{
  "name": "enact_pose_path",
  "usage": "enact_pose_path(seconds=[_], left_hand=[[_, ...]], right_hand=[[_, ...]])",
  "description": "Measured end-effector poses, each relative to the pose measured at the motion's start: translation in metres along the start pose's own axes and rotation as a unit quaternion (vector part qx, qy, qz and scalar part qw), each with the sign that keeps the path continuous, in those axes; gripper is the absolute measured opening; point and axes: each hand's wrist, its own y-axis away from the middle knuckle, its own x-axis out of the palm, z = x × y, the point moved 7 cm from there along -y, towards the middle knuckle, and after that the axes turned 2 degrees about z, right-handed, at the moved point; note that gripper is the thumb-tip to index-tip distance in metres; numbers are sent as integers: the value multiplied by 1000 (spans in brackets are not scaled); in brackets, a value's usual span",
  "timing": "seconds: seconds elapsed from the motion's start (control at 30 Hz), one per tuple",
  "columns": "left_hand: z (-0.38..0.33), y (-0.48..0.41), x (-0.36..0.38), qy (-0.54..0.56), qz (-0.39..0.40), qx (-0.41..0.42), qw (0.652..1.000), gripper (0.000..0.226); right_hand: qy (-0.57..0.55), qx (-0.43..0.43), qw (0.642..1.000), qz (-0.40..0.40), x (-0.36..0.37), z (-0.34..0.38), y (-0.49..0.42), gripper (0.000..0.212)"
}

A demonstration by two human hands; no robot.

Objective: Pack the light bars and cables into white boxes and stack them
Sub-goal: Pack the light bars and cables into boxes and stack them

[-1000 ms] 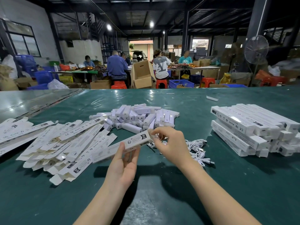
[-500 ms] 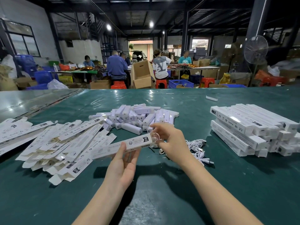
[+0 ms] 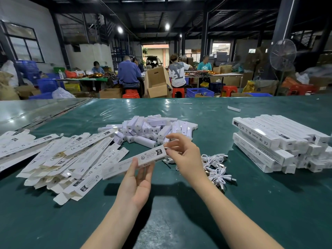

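1. Right hand [image 3: 183, 151] has crept up to the end of the white box [image 3: 136, 159], pinching it; left hand [image 3: 138, 178] grips its middle above the tabletop [image 3: 179, 221]
2. Steady it; close the end squarely

The whole bench is covered in a dark green sheet [image 3: 53, 221], which goes shiny and a bit wrinkled out past the right hand [image 3: 186, 157]. Way beyond that there's another table with folks sitting at it: one in a blue shirt [image 3: 129, 72], one in a white printed tee [image 3: 177, 73] and one in teal [image 3: 204, 66]. An open cardboard carton [image 3: 156, 83] stands straight ahead of the left hand [image 3: 138, 184], between the first two. Red stools [image 3: 130, 93] and a blue crate [image 3: 200, 92] sit around them. There's a big pedestal fan [image 3: 283, 54] far off to the right of the right hand, and a dark-framed window [image 3: 23, 45] far off to the left of the left one.
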Motion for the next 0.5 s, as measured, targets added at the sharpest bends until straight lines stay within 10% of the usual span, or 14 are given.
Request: enact_pose_path(seconds=[0.5], left_hand=[[-9,9,18,-109,91,84,986,16]], right_hand=[[-217,147,965,-32,-3,-28,-3,39]])
